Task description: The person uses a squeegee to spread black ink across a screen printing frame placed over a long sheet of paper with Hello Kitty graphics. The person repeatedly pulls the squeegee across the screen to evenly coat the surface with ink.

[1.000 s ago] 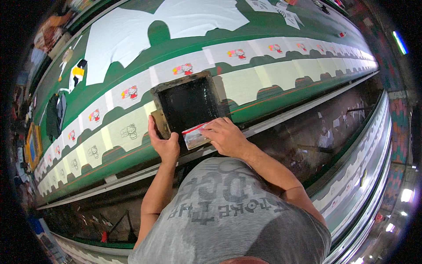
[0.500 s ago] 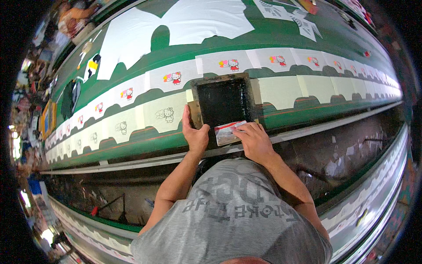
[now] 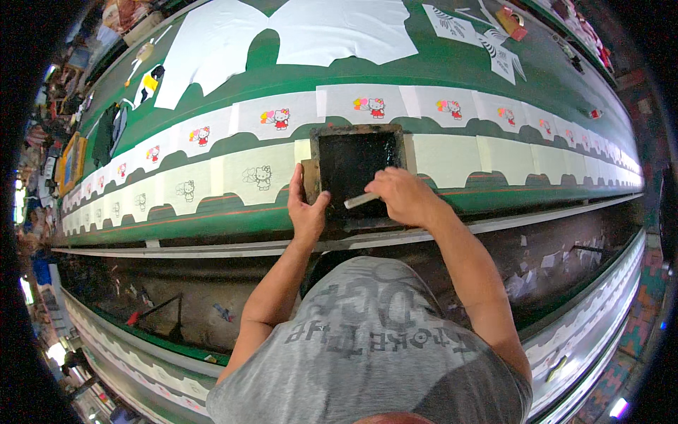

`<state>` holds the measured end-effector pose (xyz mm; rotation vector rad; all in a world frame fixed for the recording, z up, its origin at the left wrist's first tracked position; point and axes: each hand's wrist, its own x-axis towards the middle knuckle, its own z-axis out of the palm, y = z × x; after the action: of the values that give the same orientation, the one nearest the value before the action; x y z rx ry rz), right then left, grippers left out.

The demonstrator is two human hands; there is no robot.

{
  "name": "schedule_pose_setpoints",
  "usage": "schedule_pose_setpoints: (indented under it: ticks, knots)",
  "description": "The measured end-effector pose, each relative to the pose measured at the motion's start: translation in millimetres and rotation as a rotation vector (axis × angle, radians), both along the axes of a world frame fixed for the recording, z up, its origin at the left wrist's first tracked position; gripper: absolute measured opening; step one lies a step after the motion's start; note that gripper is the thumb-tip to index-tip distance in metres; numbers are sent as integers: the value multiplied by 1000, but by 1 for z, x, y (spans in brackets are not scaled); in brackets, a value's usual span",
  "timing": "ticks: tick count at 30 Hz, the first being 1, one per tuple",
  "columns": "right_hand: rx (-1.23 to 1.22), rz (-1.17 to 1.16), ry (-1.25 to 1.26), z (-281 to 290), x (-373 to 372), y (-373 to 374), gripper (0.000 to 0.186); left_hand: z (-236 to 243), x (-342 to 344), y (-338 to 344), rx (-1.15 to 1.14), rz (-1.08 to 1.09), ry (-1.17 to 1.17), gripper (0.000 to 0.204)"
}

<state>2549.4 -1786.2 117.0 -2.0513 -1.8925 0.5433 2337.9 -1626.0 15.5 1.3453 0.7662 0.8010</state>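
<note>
A long green table (image 3: 261, 56) curves across your view, with large white fabric pieces (image 3: 339, 32) spread on its far part and black-and-white patterned pieces (image 3: 498, 56) toward the far right. Nearer you run two rows of pale cut pieces: the farther row (image 3: 279, 127) bears coloured cartoon prints, while in the near row the pieces to the left (image 3: 233, 185) carry dark outlines and those to the right (image 3: 441, 159) look plain. The square frame (image 3: 357, 129), dark inside, lies over the near row in front of your grey shirt (image 3: 367, 318). Your left hand (image 3: 308, 215) grasps the frame around its lower left corner, fingers along the outer side of a tan strip (image 3: 311, 180) and thumb toward the near end. Your right hand (image 3: 402, 196) is clenched around a flat, pale-edged tool (image 3: 361, 200), slanted over the frame's near half; you cannot tell from here whether its edge touches the dark surface.
</note>
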Motion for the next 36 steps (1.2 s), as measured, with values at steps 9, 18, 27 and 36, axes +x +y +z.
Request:
schedule_pose_setpoints:
  ticks: [9, 18, 27, 36]
  knots:
    - [207, -180, -72, -32, 47, 80, 48, -10, -10, 18, -48, -79, 3, 80]
    - [9, -123, -122, -11, -32, 18, 52, -14, -6, 9, -23, -9, -51, 81]
    - [143, -132, -103, -9, -68, -36, 38, -2, 1, -1, 176, 2, 118, 97]
    - [340, -290, 37, -23, -27, -115, 40, 22, 42, -47, 312, 25, 75, 99]
